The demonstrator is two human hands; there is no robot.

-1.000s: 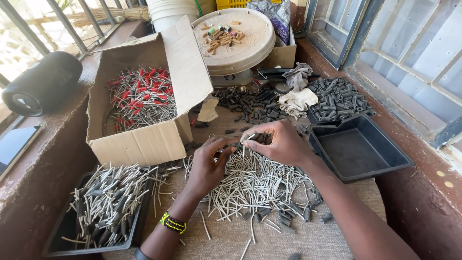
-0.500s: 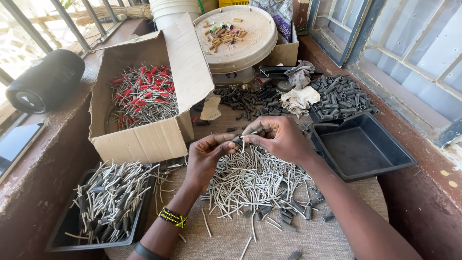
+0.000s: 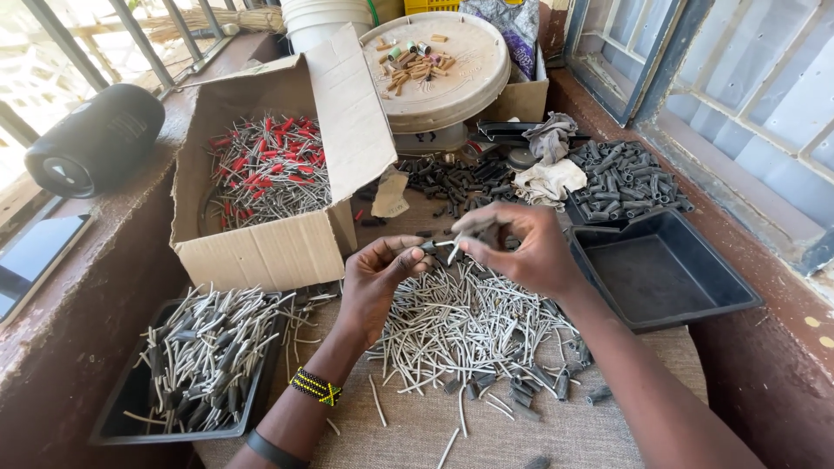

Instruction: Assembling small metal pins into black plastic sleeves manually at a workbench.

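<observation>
A tray (image 3: 130,408) of sleeved rods sits left on the desk (image 3: 556,434), by a box (image 3: 261,247) of red-tipped ones. Since a second ago both hands have lifted off the pile (image 3: 460,326). The left hand (image 3: 378,278) pinches a dark sleeve (image 3: 427,247); the right hand (image 3: 521,247) pinches a pale rod (image 3: 455,251) against it, so another joining looks underway.

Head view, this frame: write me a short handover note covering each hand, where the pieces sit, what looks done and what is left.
Left hand: pinches a small dark sleeve at its fingertips.
Right hand: holds a thin grey stick, its tip at the sleeve.
Loose grey sticks lie heaped on the cloth under both hands; dark sleeves are piled behind the right black tray, which holds nothing.
Done: the left black tray holds many sticks with dark sleeves on them.
Left: the heap on the cloth is still large.
</observation>
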